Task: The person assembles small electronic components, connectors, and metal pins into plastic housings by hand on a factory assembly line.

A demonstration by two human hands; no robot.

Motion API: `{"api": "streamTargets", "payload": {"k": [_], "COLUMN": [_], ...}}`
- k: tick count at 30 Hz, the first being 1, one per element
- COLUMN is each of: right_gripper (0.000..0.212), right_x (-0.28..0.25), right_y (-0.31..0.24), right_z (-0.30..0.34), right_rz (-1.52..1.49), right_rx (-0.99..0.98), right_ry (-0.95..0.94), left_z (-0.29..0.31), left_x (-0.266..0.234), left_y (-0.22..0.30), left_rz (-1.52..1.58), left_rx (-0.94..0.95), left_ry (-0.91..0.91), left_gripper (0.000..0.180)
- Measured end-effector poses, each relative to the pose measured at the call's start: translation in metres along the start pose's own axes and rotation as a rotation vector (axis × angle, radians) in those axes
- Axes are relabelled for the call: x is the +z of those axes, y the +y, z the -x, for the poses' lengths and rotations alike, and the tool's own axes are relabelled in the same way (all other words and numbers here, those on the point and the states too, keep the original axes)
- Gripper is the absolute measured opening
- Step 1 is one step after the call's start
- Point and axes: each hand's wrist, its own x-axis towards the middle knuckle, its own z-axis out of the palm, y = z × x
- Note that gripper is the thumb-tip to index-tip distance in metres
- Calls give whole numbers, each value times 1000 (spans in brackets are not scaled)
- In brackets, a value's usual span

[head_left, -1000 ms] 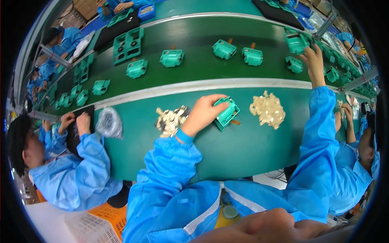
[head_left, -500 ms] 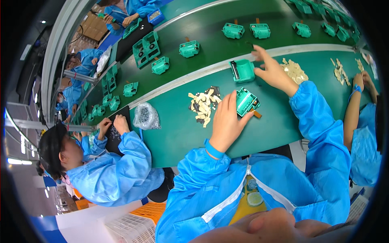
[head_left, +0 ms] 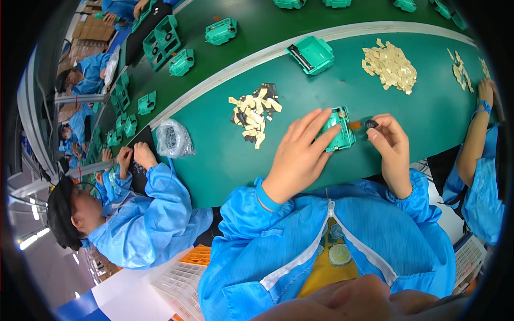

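In front of me on the green table lies a green plastic housing [head_left: 341, 131] with circuit parts inside and an orange flex cable [head_left: 355, 125] sticking out to its right. My left hand [head_left: 300, 152] grips it from the left, fingers over its top edge and thumb across its face. Between the thumb and fingers of my right hand [head_left: 393, 147] is a small dark rounded piece [head_left: 371, 124], close to the cable's end. Further back sits an open green shell [head_left: 313, 55] with a black bar along its left side.
Mixed cream and black pieces [head_left: 252, 115] lie to the left, and a cream heap [head_left: 391, 67] at back right. A clear bag [head_left: 174, 138] of small dark parts stands near a co-worker's hands [head_left: 140, 155]. Beyond a pale rail [head_left: 246, 64], several green housings line the belt.
My right hand has come back from beside the open shell toward me and now pinches the dark piece. The held housing has turned, its cable now pointing right. My view has shifted.
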Motion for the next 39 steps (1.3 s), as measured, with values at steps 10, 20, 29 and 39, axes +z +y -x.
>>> {"api": "streamTargets", "payload": {"k": [10, 20, 29, 39], "right_gripper": [12, 13, 15, 16], "right_x": [-3, -9, -6, 4], "right_y": [6, 3, -4, -5], "right_z": [4, 4, -5, -7], "right_rz": [16, 37, 116, 120], "right_rx": [186, 262, 346, 379], "right_ry": [-93, -143, -217, -203], "left_z": [-1, 6, 8, 7], "left_x": [23, 23, 43, 47], "left_y": [18, 19, 17, 16], "left_rz": [-123, 121, 273, 254], "left_rx": [-149, -320, -407, -416], "left_ry": [291, 127, 245, 292], "left_gripper": [84, 68, 69, 61]}}
